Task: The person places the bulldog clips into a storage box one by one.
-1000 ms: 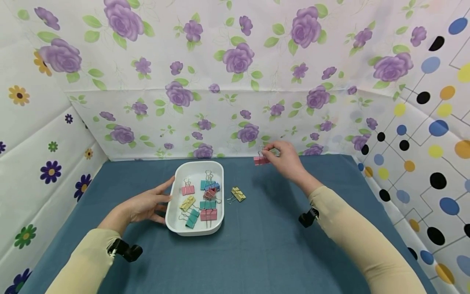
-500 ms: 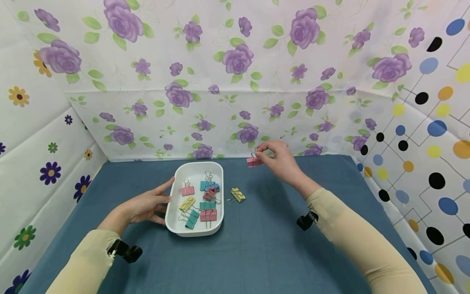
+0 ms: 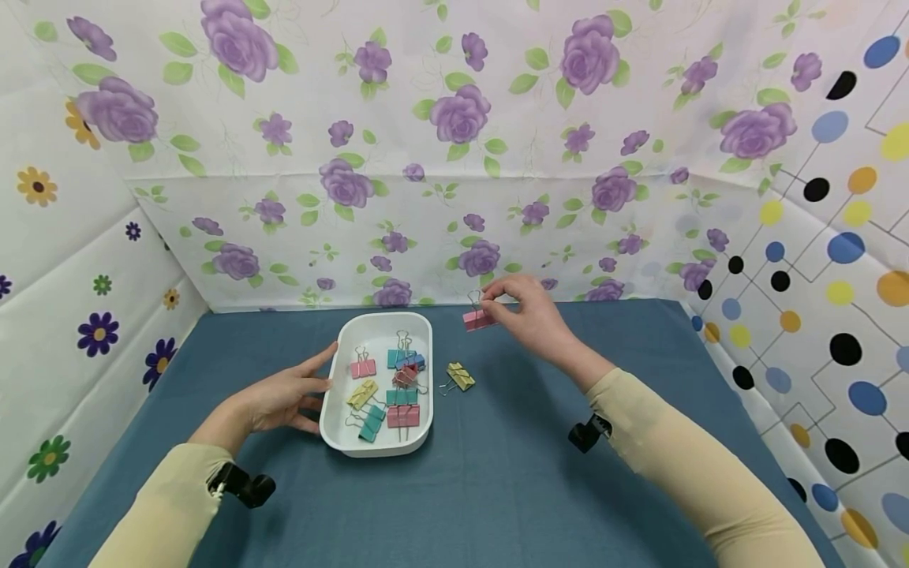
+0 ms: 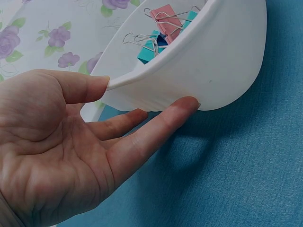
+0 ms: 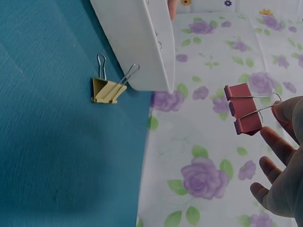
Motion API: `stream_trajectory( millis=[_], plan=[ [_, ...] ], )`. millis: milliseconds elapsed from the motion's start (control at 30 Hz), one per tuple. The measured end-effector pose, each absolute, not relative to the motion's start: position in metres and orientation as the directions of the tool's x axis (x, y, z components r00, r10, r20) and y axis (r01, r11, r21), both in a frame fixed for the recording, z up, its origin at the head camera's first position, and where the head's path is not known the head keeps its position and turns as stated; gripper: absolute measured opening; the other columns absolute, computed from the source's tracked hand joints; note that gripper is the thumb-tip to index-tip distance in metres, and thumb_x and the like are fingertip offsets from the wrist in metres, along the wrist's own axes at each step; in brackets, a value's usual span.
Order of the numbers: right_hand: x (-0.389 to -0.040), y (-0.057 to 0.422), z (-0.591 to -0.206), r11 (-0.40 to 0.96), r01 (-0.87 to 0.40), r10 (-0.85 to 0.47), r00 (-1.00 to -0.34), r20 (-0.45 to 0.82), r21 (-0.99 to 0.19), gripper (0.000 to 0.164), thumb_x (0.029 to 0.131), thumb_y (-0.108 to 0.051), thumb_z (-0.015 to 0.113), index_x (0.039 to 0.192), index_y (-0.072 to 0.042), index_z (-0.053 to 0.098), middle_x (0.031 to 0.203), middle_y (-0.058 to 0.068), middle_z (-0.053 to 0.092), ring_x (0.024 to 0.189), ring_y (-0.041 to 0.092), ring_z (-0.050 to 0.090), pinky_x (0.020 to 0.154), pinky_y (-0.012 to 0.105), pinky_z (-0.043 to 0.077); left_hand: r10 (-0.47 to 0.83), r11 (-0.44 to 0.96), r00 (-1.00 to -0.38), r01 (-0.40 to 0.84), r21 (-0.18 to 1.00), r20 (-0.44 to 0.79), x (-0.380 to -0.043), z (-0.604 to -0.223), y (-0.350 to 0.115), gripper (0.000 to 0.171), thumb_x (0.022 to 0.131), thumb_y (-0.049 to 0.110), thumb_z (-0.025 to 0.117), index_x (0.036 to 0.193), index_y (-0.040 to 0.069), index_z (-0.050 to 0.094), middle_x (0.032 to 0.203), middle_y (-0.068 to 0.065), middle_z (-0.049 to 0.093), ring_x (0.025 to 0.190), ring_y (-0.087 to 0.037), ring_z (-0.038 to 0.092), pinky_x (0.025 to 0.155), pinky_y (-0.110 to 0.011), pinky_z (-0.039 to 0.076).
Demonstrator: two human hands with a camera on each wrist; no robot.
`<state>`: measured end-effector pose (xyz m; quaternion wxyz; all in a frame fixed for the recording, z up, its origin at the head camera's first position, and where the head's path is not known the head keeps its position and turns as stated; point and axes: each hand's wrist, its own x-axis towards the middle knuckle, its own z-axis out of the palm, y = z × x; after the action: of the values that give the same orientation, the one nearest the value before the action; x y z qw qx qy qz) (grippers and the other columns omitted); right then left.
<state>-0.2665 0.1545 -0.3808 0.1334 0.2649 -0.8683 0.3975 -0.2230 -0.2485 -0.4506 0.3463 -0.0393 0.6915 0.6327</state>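
My right hand (image 3: pixel 531 317) pinches a pink binder clip (image 3: pixel 477 319) by its wire handle, above the back of the table. The right wrist view shows that clip (image 5: pixel 245 109) hanging from thumb and forefinger, the other fingers spread. With its thumb at the rim and fingers against the outer wall, my left hand (image 3: pixel 278 397) touches the left side of a white plastic tray (image 3: pixel 376 452). Inside the tray lie several binder clips in pink, teal, blue and yellow; some overlap. One yellow binder clip (image 3: pixel 461 376) lies on the table just right of the tray.
A blue cloth (image 3: pixel 490 489) covers the table. Behind it rises a white curtain (image 3: pixel 454 229) with purple roses. Patterned sheets stand on the left (image 3: pixel 64 394) and on the right (image 3: pixel 817 315). Each sleeve has a black wrist camera.
My right hand has moved left and slightly down with the pink binder clip, closer to the tray. The left hand and tray have stayed put.
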Motion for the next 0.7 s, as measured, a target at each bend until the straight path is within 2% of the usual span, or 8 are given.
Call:
stream_trajectory(
  millis=[267, 700],
  plan=[
    [-0.264, 0.145, -0.381, 0.499, -0.614, -0.388, -0.79, 0.475, -0.612, 0.006, 0.09, -0.028, 0.063, 0.087, -0.024, 0.066, 0.11, -0.011, 0.059, 0.113, 0.013, 0.043, 0.095, 0.043, 0.033, 0.385, 0.2, -0.757, -0.491, 0.848, -0.528, -0.223, -0.451, -0.248, 0.066, 0.1, 0.024, 0.045, 0.143, 0.054, 0.005, 0.148, -0.012, 0.015, 0.12, -0.04, 0.043, 0.075, -0.055, 0.05],
    [-0.255, 0.13, -0.382, 0.495, -0.604, -0.42, -0.796, 0.436, -0.625, 0.007, 0.089, -0.031, 0.063, 0.088, -0.025, 0.067, 0.112, -0.011, 0.057, 0.116, 0.015, 0.039, 0.094, 0.045, 0.034, 0.387, 0.197, -0.755, -0.493, 0.847, -0.529, -0.222, -0.45, -0.248, 0.066, 0.1, 0.024, 0.045, 0.143, 0.054, 0.005, 0.148, -0.012, 0.014, 0.122, -0.042, 0.041, 0.076, -0.055, 0.049]
  ],
)
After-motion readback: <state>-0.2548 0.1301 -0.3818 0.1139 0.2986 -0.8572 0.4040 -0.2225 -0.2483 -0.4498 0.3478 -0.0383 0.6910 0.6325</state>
